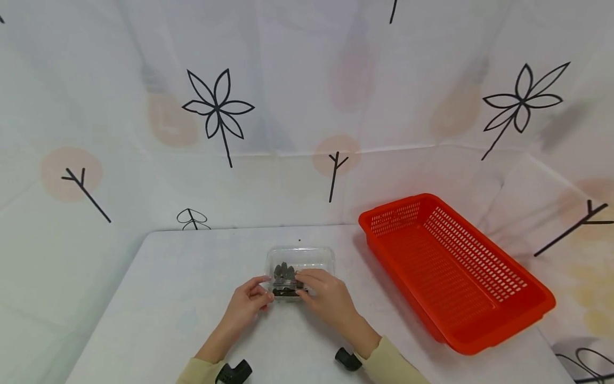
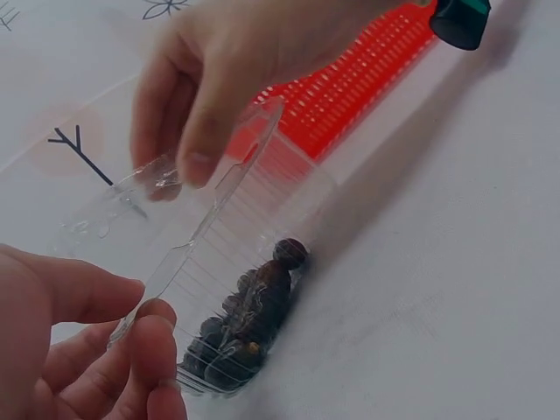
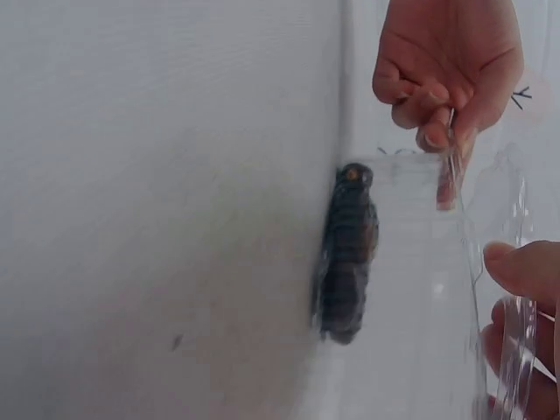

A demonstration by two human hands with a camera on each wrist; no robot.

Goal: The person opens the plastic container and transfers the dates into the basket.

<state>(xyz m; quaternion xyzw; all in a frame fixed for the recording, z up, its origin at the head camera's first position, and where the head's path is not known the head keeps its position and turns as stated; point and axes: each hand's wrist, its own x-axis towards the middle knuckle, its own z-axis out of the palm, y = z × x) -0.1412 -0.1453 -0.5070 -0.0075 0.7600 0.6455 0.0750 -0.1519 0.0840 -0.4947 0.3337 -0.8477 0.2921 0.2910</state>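
Note:
A clear plastic box [image 1: 274, 257] stands on the white table, with several small, dark, rounded pieces [image 2: 249, 319] lying along its bottom; their exact kind is hard to tell. Its clear lid [image 2: 101, 214] is partly raised and stands apart from the box rim in both wrist views. At the left end, my left hand [image 1: 243, 306] pinches the rim between thumb and fingers. On the right side, my right hand [image 1: 330, 297] holds the lid's edge, thumb on one side and fingers on the other. Reflections blur the plastic edges.
A large red plastic basket [image 1: 446, 272] with slotted walls stands to the right of the box. White cloth [image 1: 292, 117] with leaf and twig drawings hangs behind the table [image 1: 168, 298]. Black cameras [image 1: 347, 359] are strapped at both wrists.

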